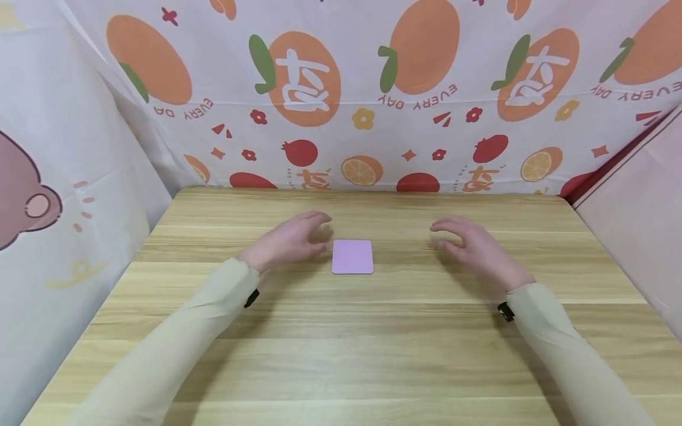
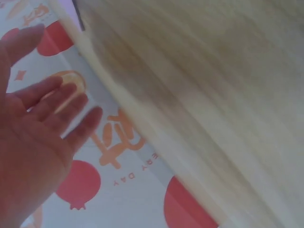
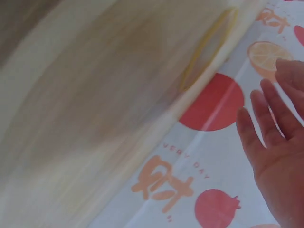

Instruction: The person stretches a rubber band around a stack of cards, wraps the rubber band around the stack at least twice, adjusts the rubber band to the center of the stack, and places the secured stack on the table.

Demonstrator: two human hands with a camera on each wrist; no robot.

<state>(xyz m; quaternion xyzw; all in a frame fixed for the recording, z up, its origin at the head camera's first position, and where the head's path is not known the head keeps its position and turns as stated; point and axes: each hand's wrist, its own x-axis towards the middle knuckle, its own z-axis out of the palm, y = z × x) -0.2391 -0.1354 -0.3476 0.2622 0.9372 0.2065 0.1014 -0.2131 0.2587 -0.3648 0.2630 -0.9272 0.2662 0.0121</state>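
Note:
A square lilac card or coaster (image 1: pixel 353 257) lies flat on the wooden table (image 1: pixel 341 349). My left hand (image 1: pixel 293 239) hovers just left of it, thumb near its edge, fingers loosely bent and holding nothing. Part of a lilac piece (image 2: pixel 71 12) shows at the top of the left wrist view, by the spread left hand (image 2: pixel 38 128). Farther right, my right hand (image 1: pixel 466 242) is held over the table, fingers relaxed and gripping nothing. In the right wrist view, a thin yellow loop (image 3: pixel 194 64) shows on the tabletop near its edge, apart from the right hand (image 3: pixel 278 142).
A white cloth (image 1: pixel 362 118) printed with fruit hangs behind the table's far edge. Another cloth (image 1: pixel 80 148) with a bear print hangs at the left, and a pale panel (image 1: pixel 634 225) stands at the right.

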